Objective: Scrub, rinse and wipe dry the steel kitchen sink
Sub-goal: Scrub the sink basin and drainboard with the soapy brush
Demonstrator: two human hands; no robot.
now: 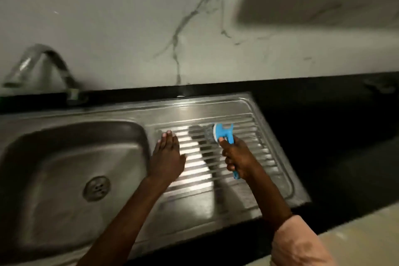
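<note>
Gripping the blue handle of a scrubbing brush [223,134], the right hand [236,158] has its fingers curled round the shaft, with the thumb up near the brush head; the grey scouring pad at the head is pressed against the ribbed drainboard [248,157], about midway across its grooves, and the tail of the handle pokes out below the palm; the left hand [167,158] lies flat on the drainboard's left part, just beside the basin's right wall, fingers straight and together, holding nothing; the steel sink [194,211] fills the lower middle of the view, set into a black countertop [334,136], with its basin [43,179] on the left and the drainboard on the right; a round perforated drain [96,188] sits on the basin floor; a curved metal tap [43,65] rises at the back left corner, its spout arching over toward the left, blurred; behind the sink stands a pale marble-patterned wall [151,17] with dark veins; a pink sleeve [300,244] covers the right forearm near the lower edge; bright reflections streak the ridges between the two hands.
</note>
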